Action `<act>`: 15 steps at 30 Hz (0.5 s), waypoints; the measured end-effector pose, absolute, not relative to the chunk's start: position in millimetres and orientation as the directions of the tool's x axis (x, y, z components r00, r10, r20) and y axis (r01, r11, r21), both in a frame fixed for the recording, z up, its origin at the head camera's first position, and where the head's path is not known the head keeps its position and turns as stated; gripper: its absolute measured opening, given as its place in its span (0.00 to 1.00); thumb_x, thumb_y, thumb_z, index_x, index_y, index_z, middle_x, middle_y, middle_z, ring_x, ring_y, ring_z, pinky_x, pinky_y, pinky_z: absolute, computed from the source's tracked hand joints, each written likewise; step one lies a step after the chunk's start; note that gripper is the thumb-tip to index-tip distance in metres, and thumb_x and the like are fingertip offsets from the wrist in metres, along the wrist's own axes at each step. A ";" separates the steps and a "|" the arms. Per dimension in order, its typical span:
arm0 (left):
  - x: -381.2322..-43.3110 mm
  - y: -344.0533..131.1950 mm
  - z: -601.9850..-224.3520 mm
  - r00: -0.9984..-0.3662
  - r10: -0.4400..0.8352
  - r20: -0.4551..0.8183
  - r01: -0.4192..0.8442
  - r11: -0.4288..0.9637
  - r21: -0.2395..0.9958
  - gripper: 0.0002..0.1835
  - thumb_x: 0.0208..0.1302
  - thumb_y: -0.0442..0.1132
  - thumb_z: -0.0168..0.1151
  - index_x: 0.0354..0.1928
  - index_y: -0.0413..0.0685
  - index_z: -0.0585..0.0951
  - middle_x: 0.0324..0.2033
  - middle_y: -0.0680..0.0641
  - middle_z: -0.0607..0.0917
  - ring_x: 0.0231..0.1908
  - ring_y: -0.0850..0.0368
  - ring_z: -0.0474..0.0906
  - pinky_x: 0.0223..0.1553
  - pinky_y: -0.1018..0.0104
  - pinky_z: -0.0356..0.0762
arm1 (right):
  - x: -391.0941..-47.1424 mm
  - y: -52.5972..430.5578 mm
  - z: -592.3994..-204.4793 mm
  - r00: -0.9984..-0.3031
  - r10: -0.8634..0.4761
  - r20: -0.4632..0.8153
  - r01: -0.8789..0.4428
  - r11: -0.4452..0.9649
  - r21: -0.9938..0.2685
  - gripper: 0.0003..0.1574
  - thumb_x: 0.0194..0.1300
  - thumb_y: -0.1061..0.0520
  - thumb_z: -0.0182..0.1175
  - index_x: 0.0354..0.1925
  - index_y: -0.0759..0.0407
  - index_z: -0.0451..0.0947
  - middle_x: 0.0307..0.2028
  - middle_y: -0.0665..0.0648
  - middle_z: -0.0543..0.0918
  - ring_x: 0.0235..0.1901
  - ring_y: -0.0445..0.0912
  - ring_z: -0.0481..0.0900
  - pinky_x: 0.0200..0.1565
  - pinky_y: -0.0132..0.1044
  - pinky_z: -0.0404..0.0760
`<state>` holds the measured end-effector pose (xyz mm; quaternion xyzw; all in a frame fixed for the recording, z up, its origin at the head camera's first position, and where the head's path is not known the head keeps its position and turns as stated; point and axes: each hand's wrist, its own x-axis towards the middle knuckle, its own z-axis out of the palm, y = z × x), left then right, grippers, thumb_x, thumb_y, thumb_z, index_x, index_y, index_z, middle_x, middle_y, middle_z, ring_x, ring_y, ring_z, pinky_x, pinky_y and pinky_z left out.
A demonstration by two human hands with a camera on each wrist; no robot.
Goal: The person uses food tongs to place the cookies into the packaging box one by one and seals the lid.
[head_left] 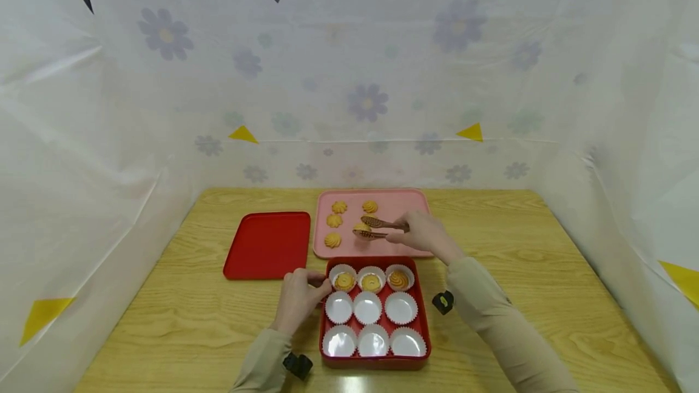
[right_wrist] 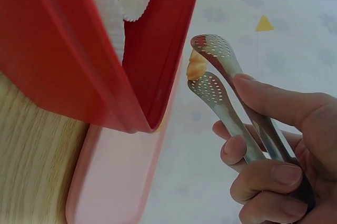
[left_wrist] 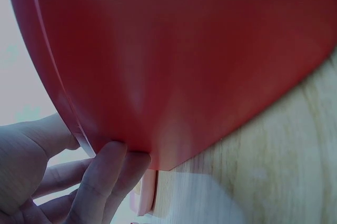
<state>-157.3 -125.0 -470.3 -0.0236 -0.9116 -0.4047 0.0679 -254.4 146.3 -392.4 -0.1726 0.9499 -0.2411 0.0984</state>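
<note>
Right-hand grip [head_left: 422, 233]: fingers and thumb are curled round a pair of perforated metal tongs [right_wrist: 225, 109], with one piped cookie [right_wrist: 197, 66] between the tong heads over the pink tray [head_left: 401, 204]; whether the cookie is clear of the tray cannot be told. Left-hand grip [head_left: 301, 296] pinches the left wall of the red box [head_left: 377, 364] in its far half. The box stands on the table [head_left: 180, 320] just in front of the tray and carries nine white paper cups [head_left: 368, 307] in three rows; each cup of the far row contains a cookie, the other six none. The step in hand appears to be a transfer from tray to cup. Pressure should be just sufficient to prevent slipping, since the ridged piece may crumble under a hard squeeze; the heads are best set across its widest part. Enough lift is advisable for the cookie to pass above the far row without brushing it. Release is best made low over the centre of a vacant cup, the tongs parting gently so that the pleated edge is not caught. A light, steady hold on the wall should prevent sliding without tilting the box.
</note>
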 end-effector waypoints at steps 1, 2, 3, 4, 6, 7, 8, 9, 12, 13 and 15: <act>-157.3 -125.1 -470.3 -0.990 -0.012 0.140 0.096 0.671 0.735 0.08 0.55 0.37 0.70 0.34 0.42 0.91 0.28 0.47 0.91 0.31 0.58 0.84 0.35 0.65 0.80 | -251.5 147.6 -391.7 -0.918 -0.385 -0.094 -0.289 0.814 -0.505 0.17 0.64 0.47 0.67 0.43 0.57 0.88 0.23 0.53 0.80 0.20 0.41 0.63 0.23 0.34 0.61; -157.2 -125.1 -470.1 -0.990 -0.012 0.138 0.095 0.671 0.735 0.08 0.55 0.37 0.70 0.34 0.42 0.91 0.28 0.47 0.91 0.31 0.58 0.84 0.35 0.65 0.80 | -248.4 148.9 -391.2 -0.917 -0.389 -0.087 -0.293 0.806 -0.515 0.17 0.64 0.47 0.67 0.44 0.57 0.88 0.22 0.52 0.78 0.19 0.41 0.62 0.23 0.33 0.61; -157.2 -125.1 -470.0 -0.990 -0.011 0.137 0.094 0.671 0.736 0.08 0.55 0.37 0.70 0.34 0.42 0.91 0.28 0.47 0.91 0.31 0.58 0.84 0.35 0.65 0.80 | -245.4 150.4 -390.9 -0.915 -0.396 -0.074 -0.302 0.797 -0.522 0.17 0.64 0.47 0.67 0.44 0.57 0.88 0.20 0.51 0.76 0.18 0.40 0.61 0.23 0.33 0.60; -157.1 -125.1 -469.9 -0.990 -0.012 0.138 0.095 0.671 0.735 0.08 0.55 0.37 0.70 0.34 0.41 0.91 0.28 0.47 0.91 0.31 0.58 0.84 0.34 0.65 0.80 | -242.5 152.0 -390.8 -0.915 -0.399 -0.061 -0.309 0.791 -0.528 0.17 0.64 0.47 0.67 0.46 0.56 0.88 0.18 0.50 0.74 0.18 0.40 0.60 0.22 0.33 0.59; -157.0 -124.9 -469.8 -0.990 -0.013 0.138 0.094 0.671 0.736 0.07 0.55 0.37 0.70 0.34 0.42 0.91 0.28 0.47 0.91 0.31 0.58 0.84 0.34 0.65 0.80 | -236.6 155.6 -391.2 -0.913 -0.406 -0.034 -0.323 0.773 -0.546 0.16 0.64 0.48 0.67 0.45 0.56 0.88 0.16 0.48 0.69 0.17 0.40 0.59 0.21 0.33 0.58; -157.0 -124.7 -469.5 -0.990 -0.013 0.138 0.094 0.670 0.736 0.07 0.55 0.37 0.70 0.33 0.42 0.91 0.27 0.47 0.91 0.30 0.58 0.84 0.34 0.66 0.79 | -233.6 157.3 -391.9 -0.912 -0.409 -0.024 -0.330 0.768 -0.548 0.16 0.64 0.48 0.67 0.45 0.55 0.88 0.15 0.48 0.65 0.16 0.40 0.58 0.21 0.33 0.57; -157.0 -124.6 -469.4 -0.990 -0.013 0.140 0.096 0.670 0.736 0.07 0.55 0.37 0.70 0.33 0.42 0.91 0.27 0.47 0.91 0.30 0.58 0.84 0.34 0.66 0.79 | -230.5 158.8 -392.8 -0.912 -0.411 -0.013 -0.337 0.765 -0.549 0.15 0.64 0.48 0.67 0.45 0.54 0.88 0.15 0.47 0.65 0.17 0.40 0.58 0.21 0.32 0.57; -157.0 -124.4 -469.2 -0.990 -0.012 0.142 0.097 0.670 0.736 0.07 0.55 0.37 0.70 0.33 0.42 0.91 0.27 0.47 0.91 0.30 0.58 0.84 0.34 0.66 0.79 | -227.4 160.5 -393.9 -0.910 -0.416 -0.004 -0.345 0.760 -0.551 0.14 0.65 0.48 0.67 0.45 0.53 0.88 0.15 0.47 0.64 0.17 0.40 0.58 0.22 0.32 0.57; -157.2 -124.0 -468.2 -0.990 -0.011 0.141 0.097 0.670 0.736 0.06 0.55 0.36 0.70 0.33 0.41 0.91 0.27 0.47 0.91 0.31 0.58 0.84 0.34 0.67 0.78 | -218.0 164.4 -397.4 -0.901 -0.433 0.016 -0.370 0.752 -0.546 0.11 0.65 0.47 0.67 0.43 0.49 0.88 0.16 0.47 0.64 0.17 0.39 0.57 0.22 0.31 0.57; -157.2 -123.9 -467.9 -0.990 -0.012 0.139 0.095 0.670 0.737 0.07 0.55 0.37 0.70 0.33 0.41 0.91 0.27 0.47 0.91 0.30 0.58 0.84 0.34 0.67 0.79 | -214.9 165.5 -398.4 -0.898 -0.440 0.021 -0.380 0.750 -0.541 0.10 0.65 0.47 0.67 0.42 0.48 0.87 0.16 0.47 0.64 0.17 0.39 0.57 0.22 0.31 0.57; -157.2 -123.7 -467.5 -0.990 -0.013 0.138 0.094 0.671 0.736 0.07 0.55 0.37 0.70 0.33 0.41 0.91 0.27 0.47 0.91 0.30 0.58 0.84 0.34 0.67 0.79 | -208.8 167.2 -399.3 -0.890 -0.455 0.037 -0.402 0.741 -0.538 0.08 0.65 0.48 0.67 0.40 0.47 0.87 0.17 0.46 0.66 0.18 0.38 0.58 0.22 0.31 0.58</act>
